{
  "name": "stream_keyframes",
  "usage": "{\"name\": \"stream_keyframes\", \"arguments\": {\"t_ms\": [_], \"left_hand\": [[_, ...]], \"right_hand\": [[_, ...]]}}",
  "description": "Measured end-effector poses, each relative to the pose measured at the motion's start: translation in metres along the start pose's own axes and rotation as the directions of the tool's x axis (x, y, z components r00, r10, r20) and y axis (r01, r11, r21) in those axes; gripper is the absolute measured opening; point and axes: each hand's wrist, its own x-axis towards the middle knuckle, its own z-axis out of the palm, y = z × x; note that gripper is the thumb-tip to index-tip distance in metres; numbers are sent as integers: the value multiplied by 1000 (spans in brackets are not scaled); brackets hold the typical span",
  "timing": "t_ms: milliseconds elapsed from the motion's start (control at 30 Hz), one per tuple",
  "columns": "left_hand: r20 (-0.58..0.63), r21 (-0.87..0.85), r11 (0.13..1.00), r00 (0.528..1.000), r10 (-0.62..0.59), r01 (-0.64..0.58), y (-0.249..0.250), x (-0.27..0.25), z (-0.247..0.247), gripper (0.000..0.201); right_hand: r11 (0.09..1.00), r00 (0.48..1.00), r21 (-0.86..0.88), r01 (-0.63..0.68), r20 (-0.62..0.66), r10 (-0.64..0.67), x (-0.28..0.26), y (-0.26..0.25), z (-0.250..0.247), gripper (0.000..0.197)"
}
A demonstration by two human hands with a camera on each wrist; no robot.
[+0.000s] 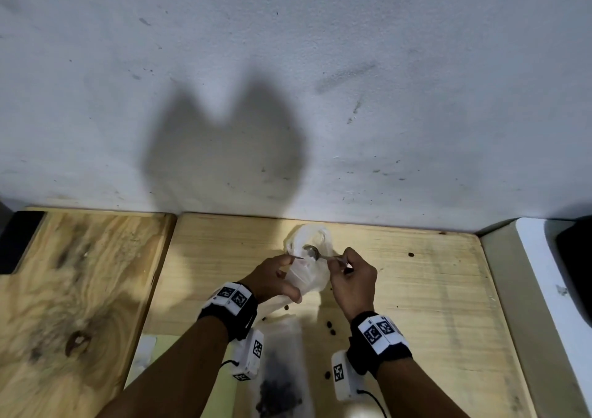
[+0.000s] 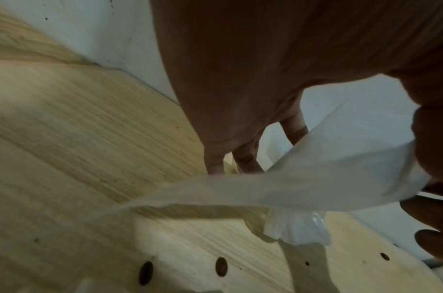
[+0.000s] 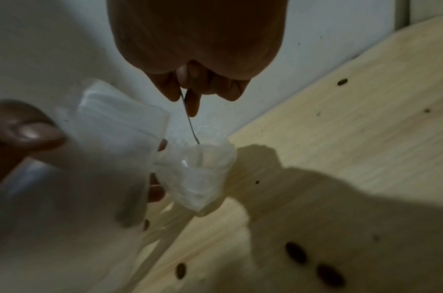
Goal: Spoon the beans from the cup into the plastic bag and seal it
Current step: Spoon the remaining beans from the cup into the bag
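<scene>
Bag of beans (image 1: 278,382) cut off by bottom edge, blurry w/ motion.

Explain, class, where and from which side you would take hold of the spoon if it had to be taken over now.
Grip the spoon on its thin handle, coming from the right. Its bowl sits over the plastic bag's mouth, which the left hand holds open. Only the handle runs clear toward the right hand, which already pinches its end, so that stretch looks the easiest to reach.

Plastic cup (image 1: 307,251) held above wooden table (image 1: 416,289) near wall (image 1: 320,97) | spoon (image 1: 312,252) bowl set inside cup, handle to right | plastic bag (image 1: 282,369) of beans (image 1: 278,395) laid nearer, between wrists | loose beans scattered beside bag.
</scene>
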Motion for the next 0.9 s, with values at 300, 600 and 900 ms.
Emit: {"name": "stream_keyframes", "arguments": {"t_ms": [300,600,900], "left_hand": [[-23,116,992,999,-36,38,-5,8,2,53],[-159,104,994,987,-8,25,4,6,-14,67],[-118,73,997,993,-29,38,2,8,-7,63]], "right_hand": [[997,999,-82,8,-48,-12,3,5,0,42],[889,960,-370,270,26,-280,2,10,-34,45],[991,994,-112,73,-74,-81,-2,20,-33,36]]}}
